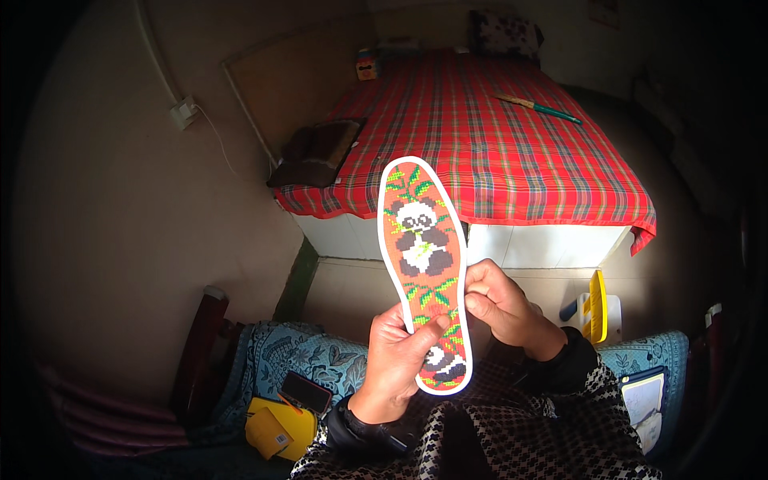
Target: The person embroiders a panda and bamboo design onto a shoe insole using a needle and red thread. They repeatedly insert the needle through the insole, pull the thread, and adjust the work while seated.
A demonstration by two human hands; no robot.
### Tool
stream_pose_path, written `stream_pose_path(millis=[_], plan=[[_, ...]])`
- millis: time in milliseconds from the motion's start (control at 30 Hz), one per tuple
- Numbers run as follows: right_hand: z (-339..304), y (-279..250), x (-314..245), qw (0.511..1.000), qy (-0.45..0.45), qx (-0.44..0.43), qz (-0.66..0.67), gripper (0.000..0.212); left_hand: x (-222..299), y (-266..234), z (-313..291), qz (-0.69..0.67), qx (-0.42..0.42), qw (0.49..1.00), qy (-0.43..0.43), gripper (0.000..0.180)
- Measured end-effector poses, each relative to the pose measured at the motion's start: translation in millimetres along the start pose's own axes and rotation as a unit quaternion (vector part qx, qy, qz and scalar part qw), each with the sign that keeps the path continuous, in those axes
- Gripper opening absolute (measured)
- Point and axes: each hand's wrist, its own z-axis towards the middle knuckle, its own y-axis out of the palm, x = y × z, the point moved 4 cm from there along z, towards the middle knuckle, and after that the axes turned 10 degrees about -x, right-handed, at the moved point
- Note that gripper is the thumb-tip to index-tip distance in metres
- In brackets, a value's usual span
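An embroidered insole point(436, 290), white-rimmed, with pandas and green leaves on an orange-red ground, stands upright before me. My left hand point(390, 364) grips its lower part, thumb across the front and the other fingers behind it. Beside the insole's right edge is my right hand point(506, 308), with its fingers curled and thumb and forefinger pressed together. Whatever that pinch holds, if anything, is too small or hidden to make out. The insole's back is out of sight.
Ahead is a bed with a red plaid cover point(512, 176), bearing a green-handled brush-like stick point(544, 110) and a dark folded cloth point(316, 152). At my left lie a phone point(306, 393) and yellow packets point(272, 428); at my right, a yellow-and-white object point(597, 308) and a blue-edged tray point(644, 400).
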Motion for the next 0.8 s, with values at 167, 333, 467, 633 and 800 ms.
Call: stream_pose_path(millis=[167, 333, 467, 633, 800], plan=[[-1, -13, -17, 0.980, 0.066, 0.064, -0.179, 0.005, -4, -5, 5, 0.035, 0.036, 0.999, 0.012, 0.017], [1, 7, -41, 0.875, -0.147, 0.031, -0.459, 0.021, -4, -3, 7, 0.068, 0.024, 0.996, 0.053, 0.022], [-2, 20, -47, 0.832, -0.185, 0.019, -0.523, 0.021, -8, -2, 8, 0.068, 0.012, 0.996, 0.062, 0.025], [-13, 28, -71, 0.911, -0.216, 0.035, -0.349, 0.018, -12, -14, 13, 0.098, 0.037, 0.993, 0.054, 0.019], [-17, 5, -92, 0.979, -0.132, 0.145, -0.046, 0.019, -15, -29, 17, 0.108, 0.066, 0.986, 0.105, 0.015]])
